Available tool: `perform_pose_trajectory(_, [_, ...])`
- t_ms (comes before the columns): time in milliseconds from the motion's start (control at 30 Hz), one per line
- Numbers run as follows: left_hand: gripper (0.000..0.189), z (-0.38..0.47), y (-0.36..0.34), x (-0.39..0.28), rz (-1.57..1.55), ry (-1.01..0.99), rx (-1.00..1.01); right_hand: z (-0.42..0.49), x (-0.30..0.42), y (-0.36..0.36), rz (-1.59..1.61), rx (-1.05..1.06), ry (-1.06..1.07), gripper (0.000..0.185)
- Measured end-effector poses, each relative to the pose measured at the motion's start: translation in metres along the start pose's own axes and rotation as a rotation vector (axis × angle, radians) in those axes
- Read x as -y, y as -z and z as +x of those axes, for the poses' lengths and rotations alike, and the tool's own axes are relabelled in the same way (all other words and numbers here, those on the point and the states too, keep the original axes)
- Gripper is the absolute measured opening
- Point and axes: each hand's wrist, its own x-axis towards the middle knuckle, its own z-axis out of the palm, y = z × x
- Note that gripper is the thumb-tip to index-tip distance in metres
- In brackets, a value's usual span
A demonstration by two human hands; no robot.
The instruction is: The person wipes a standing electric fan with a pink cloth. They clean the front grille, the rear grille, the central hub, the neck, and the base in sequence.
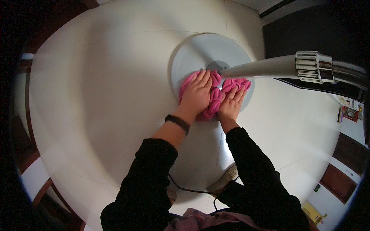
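A bunched pink cloth lies on the round grey base of a pedestal stand, over the part of the disc nearest me. My left hand presses down on the cloth's left side, fingers stretched towards the central hub. On the cloth's right side rests my right hand, close to the disc's edge. Both palms hide part of the fabric. From the hub a shiny pole rises towards the camera, passing to the right above my right hand. It carries a ribbed chrome collar.
Pale floor tiles surround the base. A black cord runs on the floor by my shoe. A large dark panel stands at upper right. Dark wooden furniture lines the left, and a brown door appears at lower right.
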Motion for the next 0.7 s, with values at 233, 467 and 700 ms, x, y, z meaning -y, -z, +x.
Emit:
perform_pose_trajectory(233, [0.041,0.106,-0.006,0.031,0.101,-0.080,0.114,-0.002,0.007,0.007,-0.003,0.037,-0.041,0.070])
perform_pose_trajectory(467, [0.043,0.109,-0.019,0.026,0.077,-0.073,0.146,-0.002,0.008,0.012,-0.002,0.042,-0.011,0.069])
perform_pose_trajectory(700, [0.039,0.026,0.004,0.014,0.019,-0.033,0.061,0.000,0.008,0.006,0.048,0.015,-0.014,0.068])
